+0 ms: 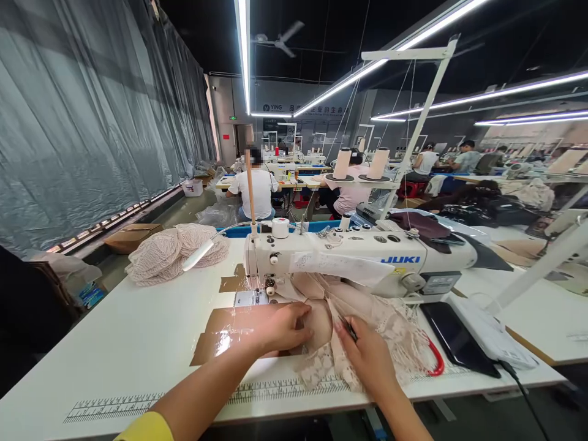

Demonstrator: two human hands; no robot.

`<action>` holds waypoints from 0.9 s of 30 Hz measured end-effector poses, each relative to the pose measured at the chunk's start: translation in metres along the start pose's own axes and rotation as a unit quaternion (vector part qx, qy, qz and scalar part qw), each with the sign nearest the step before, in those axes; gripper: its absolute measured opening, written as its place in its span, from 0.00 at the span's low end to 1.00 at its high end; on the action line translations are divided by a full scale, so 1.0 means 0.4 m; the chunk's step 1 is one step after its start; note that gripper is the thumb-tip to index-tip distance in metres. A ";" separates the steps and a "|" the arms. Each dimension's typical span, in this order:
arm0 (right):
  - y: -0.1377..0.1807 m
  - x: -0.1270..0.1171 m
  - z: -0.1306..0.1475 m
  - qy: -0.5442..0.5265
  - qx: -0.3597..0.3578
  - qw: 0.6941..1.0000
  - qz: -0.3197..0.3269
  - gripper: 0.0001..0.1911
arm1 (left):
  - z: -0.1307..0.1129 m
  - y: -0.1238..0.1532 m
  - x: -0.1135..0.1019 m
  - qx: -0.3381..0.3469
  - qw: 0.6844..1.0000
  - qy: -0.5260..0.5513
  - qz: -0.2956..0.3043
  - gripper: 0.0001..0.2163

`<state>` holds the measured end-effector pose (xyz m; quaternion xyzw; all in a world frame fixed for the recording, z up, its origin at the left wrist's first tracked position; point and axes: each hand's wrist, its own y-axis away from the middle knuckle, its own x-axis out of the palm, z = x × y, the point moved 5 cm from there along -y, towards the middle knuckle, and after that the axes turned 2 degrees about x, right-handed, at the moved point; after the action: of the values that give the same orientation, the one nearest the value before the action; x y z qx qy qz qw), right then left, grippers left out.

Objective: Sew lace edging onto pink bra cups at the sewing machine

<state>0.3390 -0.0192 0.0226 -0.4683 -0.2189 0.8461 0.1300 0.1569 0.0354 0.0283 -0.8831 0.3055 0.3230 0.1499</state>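
Observation:
A beige lace garment [367, 318] lies on the white sewing table [138, 343], under the arm of a white JUKI sewing machine [362, 257]. My left hand [287, 327] rests on its smooth padded part, fingers curled and pinching the fabric just right of the needle plate [250, 298]. My right hand [365, 355] presses on the lace close beside it and grips a small dark tool [348, 327] between thumb and fingers.
A heap of pink lace [172, 251] sits at the table's back left. A black tablet [452, 337] and a white control box [482, 327] lie right of the machine. Thread cones [342, 163] stand on the rack. Other workers [257, 187] sit at tables farther back.

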 end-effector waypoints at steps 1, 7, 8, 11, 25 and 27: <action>-0.001 -0.008 0.001 -0.009 0.005 1.000 -0.012 0.14 | 0.003 -0.005 0.006 -0.002 1.000 0.008 0.000 0.21; 0.010 -0.021 -0.004 -0.040 0.008 0.999 -0.019 0.13 | 0.041 -0.011 0.026 -0.032 0.996 0.085 -0.018 0.23; 0.014 -0.018 -0.005 -0.043 0.003 0.999 -0.015 0.12 | 0.045 -0.013 0.028 -0.039 0.993 0.109 -0.025 0.23; 0.026 -0.002 0.005 -0.051 -0.036 0.998 -0.002 0.09 | 0.043 -0.027 0.038 -0.063 0.976 0.206 -0.036 0.22; 0.027 -0.003 0.007 -0.210 0.015 0.977 -0.031 0.12 | -0.069 -0.044 0.052 -0.044 0.881 0.467 -0.056 0.24; 0.025 -0.014 -0.012 -0.239 0.052 0.969 -0.047 0.14 | -0.105 -0.020 0.032 0.004 0.874 0.486 -0.026 0.21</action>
<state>0.3458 -0.0291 0.0197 -0.2343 -0.2213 0.9365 0.1381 0.1898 0.0166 0.0516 -0.9358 0.3180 -0.1520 -0.0058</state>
